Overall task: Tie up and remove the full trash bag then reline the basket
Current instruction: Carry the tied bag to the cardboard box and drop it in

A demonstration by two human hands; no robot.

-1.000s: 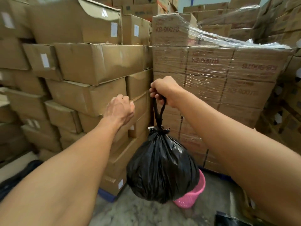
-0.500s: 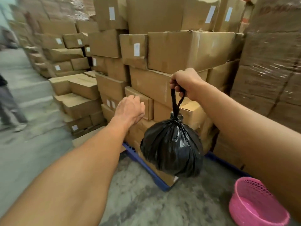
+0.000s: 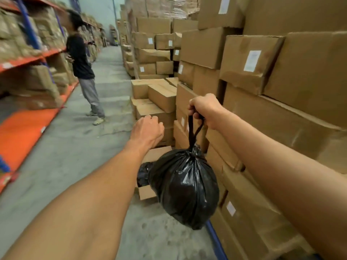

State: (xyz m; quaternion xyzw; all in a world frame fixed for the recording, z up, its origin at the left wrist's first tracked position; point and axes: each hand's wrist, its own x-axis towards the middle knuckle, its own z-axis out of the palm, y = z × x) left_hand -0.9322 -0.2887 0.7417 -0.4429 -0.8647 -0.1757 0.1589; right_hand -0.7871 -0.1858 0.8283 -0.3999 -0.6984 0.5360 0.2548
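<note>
A full black trash bag [image 3: 185, 186], knotted at the top, hangs in the air from its two tied loops. My right hand [image 3: 204, 108] grips those loops from above, arm stretched forward. My left hand [image 3: 148, 130] is held out to the left of the bag, fingers curled into a loose fist with nothing in it, apart from the bag. The pink basket is out of view.
Stacked cardboard boxes [image 3: 253, 62] wall the right side on a blue pallet edge [image 3: 216, 241]. An open box with black plastic in it [image 3: 145, 182] sits on the floor behind the bag. A person [image 3: 82, 66] stands by orange shelving [image 3: 24, 117] at the left. The concrete aisle [image 3: 62, 156] runs ahead.
The view has swung left, from the box stacks to down the aisle. The pink basket has left the frame. The bag still hangs from my right hand; a person and shelving came into sight.
</note>
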